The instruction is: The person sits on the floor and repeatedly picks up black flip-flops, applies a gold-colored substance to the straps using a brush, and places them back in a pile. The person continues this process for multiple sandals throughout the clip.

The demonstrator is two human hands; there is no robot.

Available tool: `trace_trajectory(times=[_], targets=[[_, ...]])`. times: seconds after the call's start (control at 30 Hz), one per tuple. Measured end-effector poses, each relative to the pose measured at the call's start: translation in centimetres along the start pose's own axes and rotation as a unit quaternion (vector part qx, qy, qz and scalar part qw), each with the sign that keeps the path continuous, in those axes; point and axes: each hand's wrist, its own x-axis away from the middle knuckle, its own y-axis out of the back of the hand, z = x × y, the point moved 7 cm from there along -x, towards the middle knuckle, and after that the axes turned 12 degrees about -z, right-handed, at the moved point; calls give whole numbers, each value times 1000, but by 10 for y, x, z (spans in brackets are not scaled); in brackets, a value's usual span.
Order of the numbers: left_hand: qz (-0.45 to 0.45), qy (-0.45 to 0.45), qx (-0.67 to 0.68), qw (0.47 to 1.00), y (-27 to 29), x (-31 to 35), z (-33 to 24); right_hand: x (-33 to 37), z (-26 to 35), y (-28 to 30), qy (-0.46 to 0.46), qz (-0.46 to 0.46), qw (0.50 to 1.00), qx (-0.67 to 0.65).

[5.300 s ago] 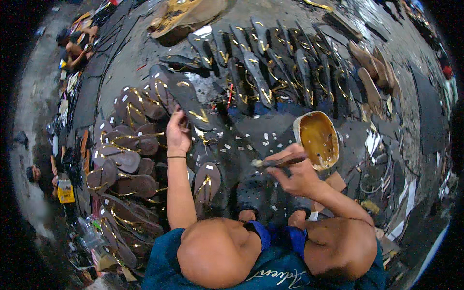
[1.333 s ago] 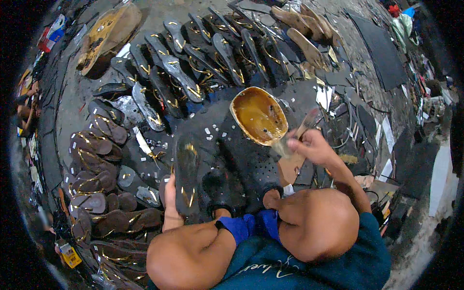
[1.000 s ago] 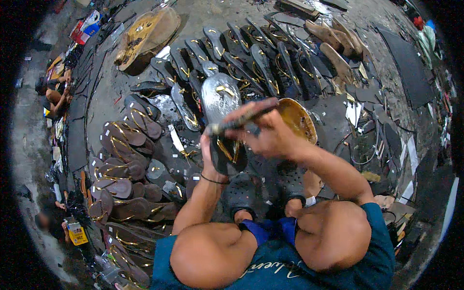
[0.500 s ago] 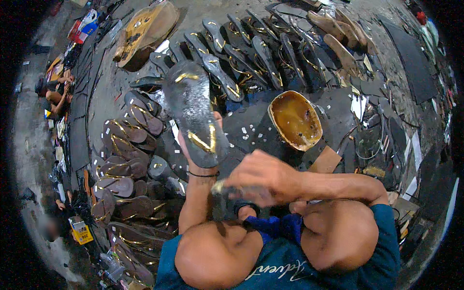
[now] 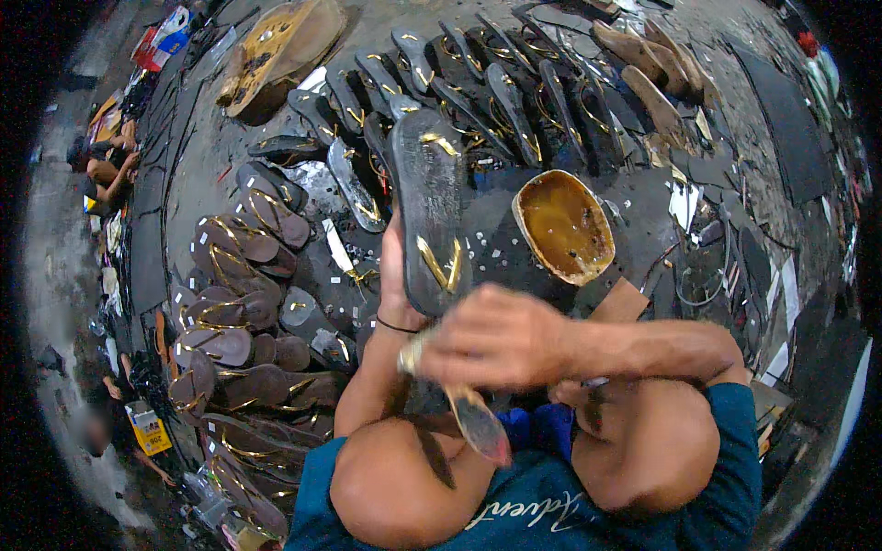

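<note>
My left hand (image 5: 393,271) grips a flip-flop (image 5: 430,207) from behind, partly hidden by it. Its dark sole faces me, gold strap pieces showing near both ends. Just below the sole's near end is my right hand (image 5: 501,338), blurred and closed around a small tool (image 5: 480,427). A pale yellowish tip sticks out of the fist on the left; a dark paddle-shaped part with a reddish end points down toward my lap. The tool's exact kind is unclear. To the right of the flip-flop stands an oval container (image 5: 565,228) of amber, glue-like stuff.
Rows of dark flip-flops (image 5: 514,110) with gold straps lie beyond my hands. Brown ones (image 5: 216,344) are piled on the left. A wooden block (image 5: 285,55) sits far left, shoe-shaped forms (image 5: 657,96) far right. Other people's limbs (image 5: 110,174) show at the left edge.
The flip-flop has moved right, and its sole looks less shiny. My right hand stays near the same place, while the tool's dark end has come into sight below it.
</note>
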Motion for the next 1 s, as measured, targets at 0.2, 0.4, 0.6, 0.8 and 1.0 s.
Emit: trace_trajectory(times=[0.2, 0.4, 0.6, 0.8, 1.0], targets=[[-46, 71, 121, 989, 3, 11, 15, -23, -69, 21, -77, -12, 996, 33], [-62, -5, 33, 998, 54, -1, -22, 9, -32, 7, -73, 3, 993, -90], [-10, -116, 130, 985, 68, -18, -57, 28, -17, -39, -109, 121, 976, -148], [-300, -150, -20, 942, 102, -47, -120, 79, -84, 6, -406, -21, 913, -20], [-60, -206, 86, 973, 162, -144, -226, 119, -82, 2, -482, 43, 872, 67]])
